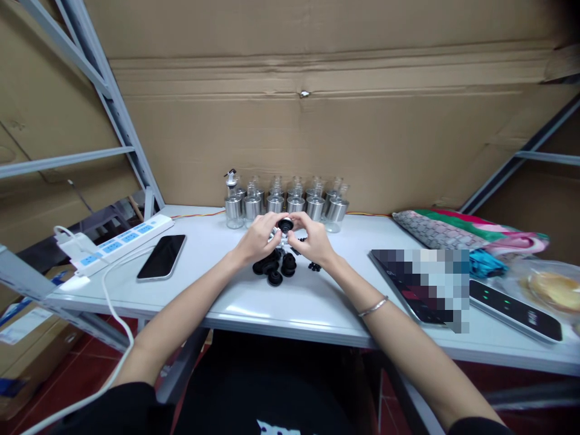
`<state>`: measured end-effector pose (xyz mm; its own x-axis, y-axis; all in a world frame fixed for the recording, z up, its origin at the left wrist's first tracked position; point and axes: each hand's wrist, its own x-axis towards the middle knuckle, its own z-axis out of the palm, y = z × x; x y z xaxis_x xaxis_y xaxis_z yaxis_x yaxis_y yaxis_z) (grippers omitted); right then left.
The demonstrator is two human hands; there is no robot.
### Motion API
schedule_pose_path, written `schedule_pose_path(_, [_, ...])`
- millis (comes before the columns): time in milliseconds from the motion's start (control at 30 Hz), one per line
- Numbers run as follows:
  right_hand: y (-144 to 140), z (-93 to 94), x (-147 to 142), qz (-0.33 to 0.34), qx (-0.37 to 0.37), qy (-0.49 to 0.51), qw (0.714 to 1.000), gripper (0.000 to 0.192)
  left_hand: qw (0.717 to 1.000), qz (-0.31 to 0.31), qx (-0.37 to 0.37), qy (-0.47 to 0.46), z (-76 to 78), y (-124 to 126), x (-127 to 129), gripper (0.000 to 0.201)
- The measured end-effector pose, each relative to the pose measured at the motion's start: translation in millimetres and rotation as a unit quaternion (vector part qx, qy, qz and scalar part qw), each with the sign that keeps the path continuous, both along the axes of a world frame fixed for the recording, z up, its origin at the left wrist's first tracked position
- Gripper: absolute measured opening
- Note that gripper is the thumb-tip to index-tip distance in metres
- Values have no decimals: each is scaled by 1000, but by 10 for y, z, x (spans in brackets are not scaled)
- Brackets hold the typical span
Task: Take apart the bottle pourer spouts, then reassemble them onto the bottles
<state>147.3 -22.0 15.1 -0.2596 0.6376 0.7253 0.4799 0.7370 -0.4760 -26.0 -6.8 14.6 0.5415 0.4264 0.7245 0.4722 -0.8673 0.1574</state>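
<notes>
A cardboard wall (pixel 317 121) backs the white surface (pixel 217 296). A row of glass bottles (pixel 285 202) lines its far edge, with a power strip (pixel 118 241) and phone (pixel 162 257) at left. Above a pile of black caps (pixel 275 266), left hand (pixel 256 238) and right hand (pixel 315 238) each keep a grip pinching one black cap (pixel 285 225) between them.

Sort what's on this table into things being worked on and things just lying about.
In hand: round black cap, held by left hand and right hand; pile of black rubber caps; row of glass-and-steel bottles.

Lying about: black smartphone; white power strip; patterned cloth.
</notes>
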Motion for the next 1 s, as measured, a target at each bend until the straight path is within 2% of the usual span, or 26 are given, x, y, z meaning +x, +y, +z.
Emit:
schedule_pose_path(367, [10,-22,-6,3,-29,-13,1000,21,1000,-13,-27,1,12,14,-17,35])
schedule_pose_path(533, [43,-37,11,-8,-26,-29,999,21,999,-24,-20,-7,3,35,-22,29])
schedule_pose_path(767, [40,-17,21,10,-18,-8,1000,15,999,-44,-23,-15,-8,40,-1,26])
schedule_pose_path(1000, [81,-29,37,-17,-22,-27,999,16,998,-43,-35,-7,-51,82,-8,30])
